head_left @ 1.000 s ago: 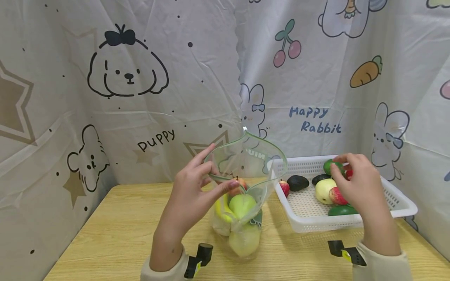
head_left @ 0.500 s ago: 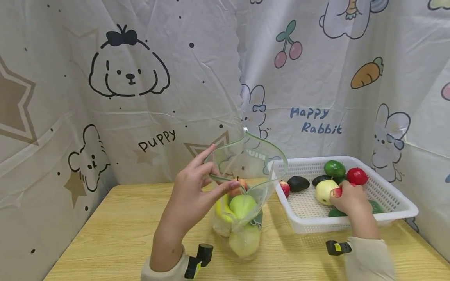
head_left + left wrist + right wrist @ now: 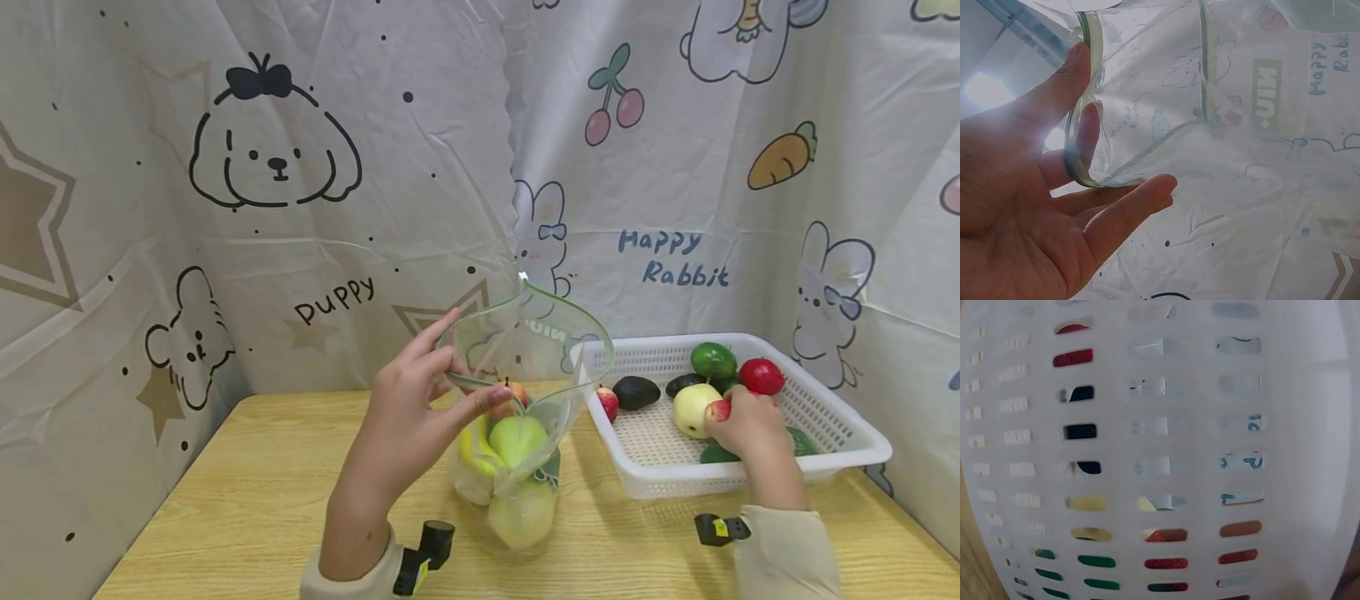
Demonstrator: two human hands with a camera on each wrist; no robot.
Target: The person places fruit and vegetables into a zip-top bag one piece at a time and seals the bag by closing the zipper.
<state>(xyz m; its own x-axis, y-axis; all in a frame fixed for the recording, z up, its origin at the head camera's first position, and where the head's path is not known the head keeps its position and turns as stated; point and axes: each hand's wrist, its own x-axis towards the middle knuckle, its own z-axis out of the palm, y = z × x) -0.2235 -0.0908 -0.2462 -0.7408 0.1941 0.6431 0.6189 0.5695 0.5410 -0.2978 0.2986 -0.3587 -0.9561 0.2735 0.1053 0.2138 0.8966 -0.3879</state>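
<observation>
Two hands were in view from the head camera: the left hand point(image 3: 416, 392) pinched the rim of one clear bag point(image 3: 558, 408), while the right hand point(image 3: 752, 423) gripped one red apple point(image 3: 717, 411) down inside one white basket point(image 3: 675, 482). Just right of the left hand, the bag stood on the table point(image 3: 285, 467) with one banana point(image 3: 478, 450), one reddish fruit point(image 3: 512, 398), one green fruit point(image 3: 517, 440) and one larger pale fruit point(image 3: 522, 515) showing through it.

Around the right hand lay one yellow fruit point(image 3: 695, 410) just to its left, one small red fruit point(image 3: 607, 404) further left, two dark avocados point(image 3: 636, 392), and beyond its fingers one green fruit on top and one red ball-like fruit point(image 3: 762, 377). Long green pieces showed on both sides of its wrist; whether one or two could not be told.

Only the left wrist camera showed one bright lamp point(image 3: 988, 90) behind the left hand, and one green label point(image 3: 1266, 97) there read far more clearly. From the right wrist, only the basket's slotted wall showed, with red, dark, yellow and green glimpsed through it.
</observation>
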